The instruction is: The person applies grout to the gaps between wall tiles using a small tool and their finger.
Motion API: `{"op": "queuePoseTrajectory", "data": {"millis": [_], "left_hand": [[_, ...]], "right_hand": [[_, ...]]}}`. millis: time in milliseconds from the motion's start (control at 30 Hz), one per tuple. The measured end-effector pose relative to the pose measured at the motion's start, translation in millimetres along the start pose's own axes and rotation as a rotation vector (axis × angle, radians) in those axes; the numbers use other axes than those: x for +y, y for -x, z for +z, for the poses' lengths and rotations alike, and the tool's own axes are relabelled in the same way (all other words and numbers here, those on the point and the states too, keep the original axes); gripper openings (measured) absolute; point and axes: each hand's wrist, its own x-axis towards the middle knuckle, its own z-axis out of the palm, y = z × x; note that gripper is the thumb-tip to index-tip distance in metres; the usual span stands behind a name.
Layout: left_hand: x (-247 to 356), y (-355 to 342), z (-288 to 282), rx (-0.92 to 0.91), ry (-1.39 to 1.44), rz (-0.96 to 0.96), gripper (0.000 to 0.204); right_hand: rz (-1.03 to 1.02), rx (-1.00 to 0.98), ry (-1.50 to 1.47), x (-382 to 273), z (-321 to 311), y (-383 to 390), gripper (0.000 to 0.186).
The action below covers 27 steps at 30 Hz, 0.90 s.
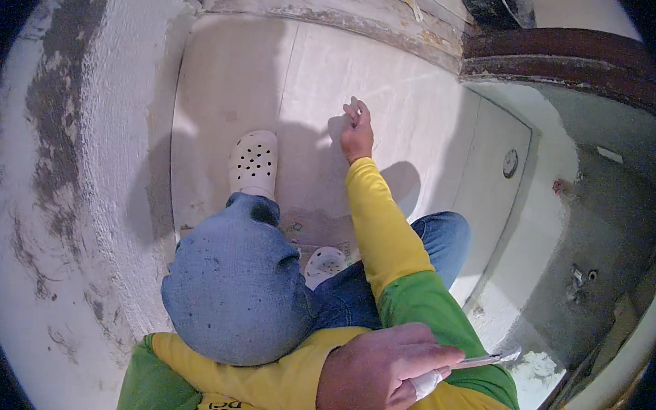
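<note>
My right arm, in a yellow and green sleeve, reaches forward over the pale tiled floor point(231, 71). My right hand point(357, 135) is close above the tiles with bent fingers drawn together. At their tips is a small greyish spot; I cannot make out what it is. My left forearm lies across my body, and my left hand point(378, 370) is closed around a thin flat metal tool point(480, 360), seen edge-on. Whitish material shows at the tool's far end, and something white point(427, 385) sits under the fingers of that hand.
A rough, patchily plastered wall point(130, 118) rises at left. Worn wooden boards point(340, 14) and a dark reddish-brown beam point(562, 54) cross the far side. A round floor drain point(510, 163) lies at right, near a wall with a pipe fitting point(577, 277). My white clog point(254, 159) stands on the tiles.
</note>
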Motion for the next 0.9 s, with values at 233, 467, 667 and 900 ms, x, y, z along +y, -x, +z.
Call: {"op": "queuePoseTrajectory", "data": {"millis": [233, 467, 667, 900], "left_hand": [[1.8, -1.4, 0.5, 0.060, -0.017, 0.000, 0.032], [2.9, -1.7, -1.5, 0.071, -0.071, -0.025, 0.033], [2.8, -2.8, -1.5, 0.092, -0.076, -0.026, 0.033], [6.8, -5.8, -4.2, 0.075, -0.101, -0.026, 0.033]], "right_hand": [[0.164, -0.062, 0.032, -41.2, 5.9, 7.7, 0.060], [0.082, -0.175, 0.319, -36.7, 15.2, 7.7, 0.069], [-0.011, -0.202, 0.339, -43.3, 18.6, 13.2, 0.071], [-0.066, -0.357, 0.160, -42.3, 30.5, 24.7, 0.072]]}}
